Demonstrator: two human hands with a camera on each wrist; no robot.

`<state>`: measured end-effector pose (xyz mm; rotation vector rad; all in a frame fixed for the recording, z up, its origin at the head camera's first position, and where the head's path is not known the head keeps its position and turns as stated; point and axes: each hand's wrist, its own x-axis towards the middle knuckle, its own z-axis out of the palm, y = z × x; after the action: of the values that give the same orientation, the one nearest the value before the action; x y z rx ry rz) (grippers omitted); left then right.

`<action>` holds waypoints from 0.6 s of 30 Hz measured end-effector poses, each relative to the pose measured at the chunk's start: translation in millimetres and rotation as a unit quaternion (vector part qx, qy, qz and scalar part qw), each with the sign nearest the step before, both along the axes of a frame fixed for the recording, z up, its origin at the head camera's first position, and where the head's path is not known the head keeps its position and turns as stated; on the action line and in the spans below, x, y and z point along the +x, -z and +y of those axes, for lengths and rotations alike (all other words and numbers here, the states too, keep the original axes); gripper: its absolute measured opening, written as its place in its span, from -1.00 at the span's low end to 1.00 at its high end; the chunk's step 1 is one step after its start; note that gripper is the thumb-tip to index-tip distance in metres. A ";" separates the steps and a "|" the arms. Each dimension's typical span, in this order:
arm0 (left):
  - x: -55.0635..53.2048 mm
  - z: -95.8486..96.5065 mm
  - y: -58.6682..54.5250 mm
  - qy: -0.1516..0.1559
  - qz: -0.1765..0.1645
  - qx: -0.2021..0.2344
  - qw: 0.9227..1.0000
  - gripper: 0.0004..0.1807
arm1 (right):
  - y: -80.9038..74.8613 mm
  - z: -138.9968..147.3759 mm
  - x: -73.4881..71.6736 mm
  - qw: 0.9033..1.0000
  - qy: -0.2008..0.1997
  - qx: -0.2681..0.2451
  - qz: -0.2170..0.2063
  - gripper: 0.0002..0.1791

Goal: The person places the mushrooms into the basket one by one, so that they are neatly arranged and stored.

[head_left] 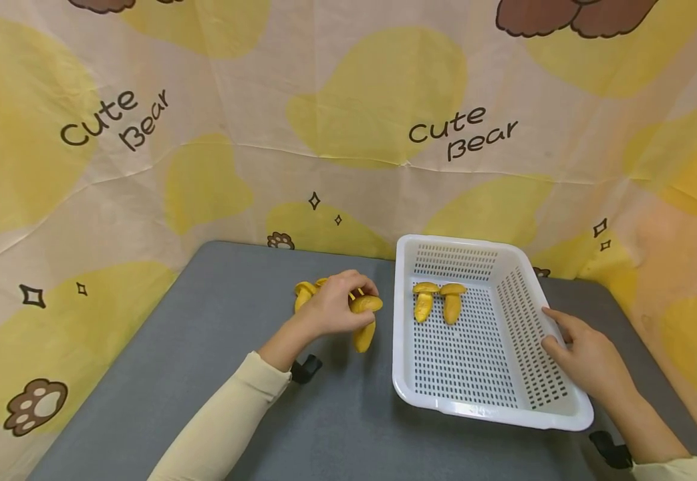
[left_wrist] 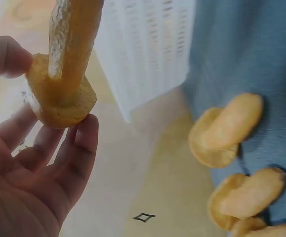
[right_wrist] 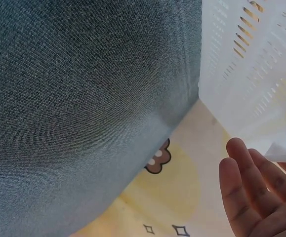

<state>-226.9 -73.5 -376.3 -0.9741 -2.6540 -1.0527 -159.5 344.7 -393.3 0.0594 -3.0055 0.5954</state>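
My left hand [head_left: 331, 306] pinches a yellow mushroom [head_left: 364, 336] by its cap, between thumb and fingertips. It is over the table, left of a white plastic basket [head_left: 400, 327]; the left wrist view shows the stem pointing away from the palm. On the basket's right rim rests my right hand [head_left: 591, 364], gripping it with the thumb on the inner side and the fingers outside. Two mushrooms, one [head_left: 424, 304] beside the other [head_left: 452, 305], lie inside near the far left corner. Several loose mushrooms [left_wrist: 226, 131] lie on the table behind my left hand, partly hidden in the head view.
A grey cloth-like surface covers the table [head_left: 162, 381]. Right behind its far edge hangs a pale curtain [head_left: 348, 180] with yellow patches and bear lettering. Black straps [head_left: 307, 369] show at both wrists.
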 end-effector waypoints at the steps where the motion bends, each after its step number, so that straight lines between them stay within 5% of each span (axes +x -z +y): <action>1: -1.1 1.3 -2.5 0.002 0.003 0.004 1.000 -0.76 | 0.2 0.3 -0.4 1.000 0.001 0.001 -0.001 -0.38; 18: -29.5 38.1 -37.6 0.059 0.031 0.035 0.997 -0.76 | 1.8 -0.6 -0.3 1.000 0.001 0.002 0.006 -0.39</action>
<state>-256.4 -35.3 -338.7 -1.1406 -2.5187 -1.1125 -159.8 344.1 -395.1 0.0614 -2.9943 0.5880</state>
